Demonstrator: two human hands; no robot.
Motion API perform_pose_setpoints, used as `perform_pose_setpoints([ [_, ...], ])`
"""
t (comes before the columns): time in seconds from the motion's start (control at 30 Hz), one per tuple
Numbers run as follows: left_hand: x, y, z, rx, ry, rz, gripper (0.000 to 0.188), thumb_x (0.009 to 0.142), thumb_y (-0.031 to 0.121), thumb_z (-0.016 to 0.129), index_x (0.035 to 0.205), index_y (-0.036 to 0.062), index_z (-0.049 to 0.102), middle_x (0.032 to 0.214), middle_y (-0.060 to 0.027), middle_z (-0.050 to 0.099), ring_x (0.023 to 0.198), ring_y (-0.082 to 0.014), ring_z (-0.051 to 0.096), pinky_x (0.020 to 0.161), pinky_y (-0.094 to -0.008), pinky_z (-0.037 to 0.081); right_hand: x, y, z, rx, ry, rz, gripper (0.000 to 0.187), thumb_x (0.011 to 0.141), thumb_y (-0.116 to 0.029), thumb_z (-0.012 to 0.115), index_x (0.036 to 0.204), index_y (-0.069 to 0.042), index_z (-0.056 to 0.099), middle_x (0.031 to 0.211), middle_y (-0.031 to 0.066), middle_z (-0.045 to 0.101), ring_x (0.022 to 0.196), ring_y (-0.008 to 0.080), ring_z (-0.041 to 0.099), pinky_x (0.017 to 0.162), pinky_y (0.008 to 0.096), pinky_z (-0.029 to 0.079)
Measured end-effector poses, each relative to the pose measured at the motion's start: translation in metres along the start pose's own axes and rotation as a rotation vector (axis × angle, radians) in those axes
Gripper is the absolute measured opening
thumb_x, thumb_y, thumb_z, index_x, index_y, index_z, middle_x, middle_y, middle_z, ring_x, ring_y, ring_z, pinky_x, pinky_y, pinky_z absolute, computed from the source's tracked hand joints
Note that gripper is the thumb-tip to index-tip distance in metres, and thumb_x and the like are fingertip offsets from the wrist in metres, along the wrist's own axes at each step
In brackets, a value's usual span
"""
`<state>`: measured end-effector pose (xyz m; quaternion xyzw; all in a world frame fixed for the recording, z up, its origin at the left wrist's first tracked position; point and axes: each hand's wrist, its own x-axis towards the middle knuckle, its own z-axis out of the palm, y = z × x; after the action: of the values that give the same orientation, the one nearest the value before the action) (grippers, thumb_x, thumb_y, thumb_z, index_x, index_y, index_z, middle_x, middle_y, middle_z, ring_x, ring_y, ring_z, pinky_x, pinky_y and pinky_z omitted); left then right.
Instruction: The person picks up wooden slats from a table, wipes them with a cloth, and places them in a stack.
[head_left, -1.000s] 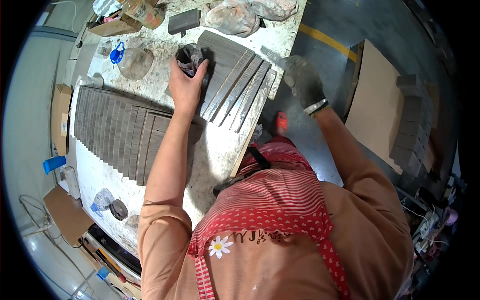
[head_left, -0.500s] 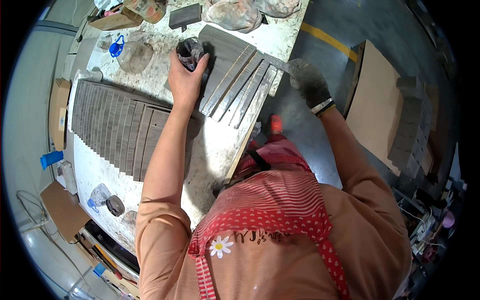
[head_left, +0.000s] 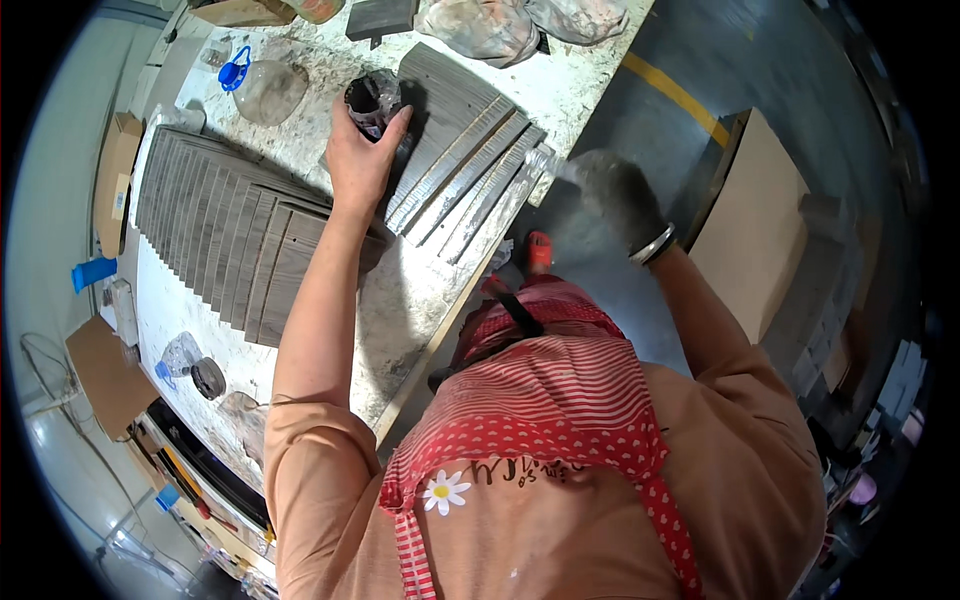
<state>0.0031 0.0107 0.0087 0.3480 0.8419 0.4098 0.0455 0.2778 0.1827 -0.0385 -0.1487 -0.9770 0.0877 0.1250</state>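
My bare left hand point(head_left: 362, 165) is wrapped round a dark, crusted cup point(head_left: 372, 100) with crumpled clear plastic inside it. It stands beside a fanned stack of grey wood-grain boards point(head_left: 440, 115) on the worktable. My right hand point(head_left: 620, 195), in a dark grey glove, is closed on a flat metal blade like a putty knife point(head_left: 550, 163). The blade is blurred and lies at the right ends of the stack's front boards; its handle is hidden in the glove. A second fanned stack of grey boards point(head_left: 215, 225) lies left of my left forearm.
On the paint-spotted table point(head_left: 390, 385) are a clear jug with a blue handle point(head_left: 268, 92), a tape roll point(head_left: 208, 377), a dark block point(head_left: 380, 18) and stained plastic bags point(head_left: 480, 30). Right of the table edge, a large cardboard sheet point(head_left: 750, 220) stands by the floor's yellow line point(head_left: 675, 92).
My gloved right hand and the blade have come a little nearer to me along the board ends. My left hand keeps its hold on the cup. The whole view has shifted slightly.
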Motion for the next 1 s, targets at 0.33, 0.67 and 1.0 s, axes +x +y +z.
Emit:
perform_pose_setpoints([
  [0.33,-0.001,-0.004,-0.001,0.064,0.11,0.078,0.069,0.074,0.045,0.078,0.124,0.0044,0.051,0.098,-0.0166,0.069,0.086,-0.0306,0.067,0.08,-0.038,0.052,0.005,0.048,-0.026,0.532,0.254,0.13,0.02,0.092,-0.016,0.053,0.102,-0.001,0.061,0.072,0.0048,0.055,0.053,0.0158,0.048,0.046,0.0305,0.037],
  [0.67,-0.033,0.02,-0.031,-0.147,0.253,0.046,0.072,0.07,0.036,0.082,0.125,0.0035,0.049,0.107,-0.0199,0.065,0.095,-0.0365,0.064,0.083,-0.0415,0.051,0.017,-0.02,-0.057,1.292,0.052,0.623,0.028,0.095,-0.028,0.057,0.106,-0.003,0.061,0.058,-0.0033,0.045,0.043,0.0035,0.034,0.039,0.0202,0.025],
  [1.0,-0.212,-0.022,-0.119,-0.325,0.298,-0.209,0.067,0.073,0.014,0.08,0.129,0.0008,0.046,0.117,-0.0145,0.061,0.108,-0.0226,0.06,0.095,-0.0328,0.047,0.067,-0.124,-0.046,1.355,-0.184,0.4,0.023,0.094,-0.024,0.058,0.102,-0.003,0.063,0.062,0.0014,0.051,0.046,0.0074,0.043,0.043,0.0225,0.035],
])
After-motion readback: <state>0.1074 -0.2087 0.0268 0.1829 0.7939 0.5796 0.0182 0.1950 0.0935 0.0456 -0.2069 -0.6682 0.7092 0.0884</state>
